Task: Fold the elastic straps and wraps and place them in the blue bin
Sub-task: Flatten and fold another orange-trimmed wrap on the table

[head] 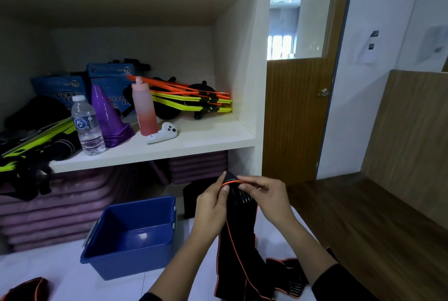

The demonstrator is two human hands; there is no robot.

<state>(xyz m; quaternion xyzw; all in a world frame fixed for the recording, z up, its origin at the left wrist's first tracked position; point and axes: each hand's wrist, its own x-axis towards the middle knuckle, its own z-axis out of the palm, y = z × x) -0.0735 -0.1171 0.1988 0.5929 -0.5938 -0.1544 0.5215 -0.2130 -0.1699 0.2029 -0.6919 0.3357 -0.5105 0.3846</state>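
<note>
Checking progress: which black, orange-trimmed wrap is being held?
The long black orange-edged wrap pinched by both hands; another lies untouched at bottom left.

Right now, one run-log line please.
both hands, left and right, pinch black orange-edged elastic wrap | blue plastic bin empty

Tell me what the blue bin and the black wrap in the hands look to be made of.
Blue bin: likely hard plastic, glossy, since light glints off its smooth inner floor and its walls stand rigid. Wrap: seemingly stretchy woven fabric, matte black with orange edging, hanging limp from both hands, left and right.
</note>
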